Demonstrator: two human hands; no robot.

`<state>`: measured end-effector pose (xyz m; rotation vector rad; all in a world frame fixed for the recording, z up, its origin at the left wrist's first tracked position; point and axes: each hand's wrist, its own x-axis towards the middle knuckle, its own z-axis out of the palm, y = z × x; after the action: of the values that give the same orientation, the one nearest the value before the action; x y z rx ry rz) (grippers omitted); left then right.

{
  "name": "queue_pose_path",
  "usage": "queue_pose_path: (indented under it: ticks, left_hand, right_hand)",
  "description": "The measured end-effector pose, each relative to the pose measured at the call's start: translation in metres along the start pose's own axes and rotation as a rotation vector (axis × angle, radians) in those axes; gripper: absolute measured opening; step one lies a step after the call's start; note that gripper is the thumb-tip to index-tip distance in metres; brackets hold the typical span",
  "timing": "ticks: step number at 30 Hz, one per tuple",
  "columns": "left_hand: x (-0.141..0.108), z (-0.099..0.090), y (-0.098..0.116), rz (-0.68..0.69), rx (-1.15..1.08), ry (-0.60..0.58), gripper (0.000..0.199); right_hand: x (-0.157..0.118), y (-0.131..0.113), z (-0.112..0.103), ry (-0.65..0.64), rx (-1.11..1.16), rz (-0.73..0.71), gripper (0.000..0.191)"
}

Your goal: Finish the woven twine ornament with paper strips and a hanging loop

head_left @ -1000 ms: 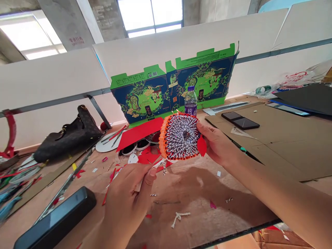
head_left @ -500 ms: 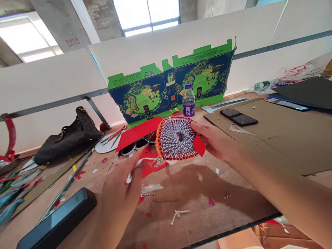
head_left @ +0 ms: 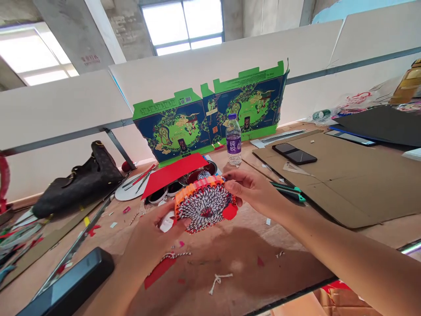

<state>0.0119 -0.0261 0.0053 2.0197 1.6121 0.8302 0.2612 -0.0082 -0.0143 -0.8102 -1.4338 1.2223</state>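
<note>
Both of my hands hold a round woven disc of twisted red, white and black paper strips, with a folded orange rim along its top edge. My left hand grips it from below at the lower left, and a white paper scrap shows beside the palm. My right hand pinches the disc's right side. A red paper piece hangs from the disc's right edge. Just below my left wrist lies a red paper scrap with a twisted strip.
Behind the disc are a red paper sheet, a water bottle and a flattened green-and-blue printed carton. Right lie cardboard with a phone and green-handled tool. Left are a black handbag and a black phone-like case.
The disc has dropped lower and moved left, and its orange rim now faces up. My left hand has come from the white strip onto the disc. The view has tilted slightly.
</note>
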Motion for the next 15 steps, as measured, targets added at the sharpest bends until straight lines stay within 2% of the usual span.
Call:
queue_pose_path:
  ticks: [3,7,11,15]
  left_hand:
    - [0.0,-0.006,-0.001,-0.044,-0.02,0.027,0.05]
    - [0.01,-0.02,-0.018,-0.061,-0.211,0.001,0.051]
    - [0.016,-0.031,-0.028,-0.021,-0.255,0.023,0.043]
    - [0.013,-0.033,-0.025,-0.041,-0.34,0.003,0.052]
  right_hand:
    - [0.0,-0.005,-0.005,0.055,-0.049,-0.011,0.045]
    - [0.004,-0.011,-0.015,0.148,-0.001,-0.01,0.043]
    - [0.003,-0.017,-0.019,0.058,0.052,-0.033,0.04]
    - [-0.001,-0.02,-0.018,-0.062,0.05,-0.078,0.039]
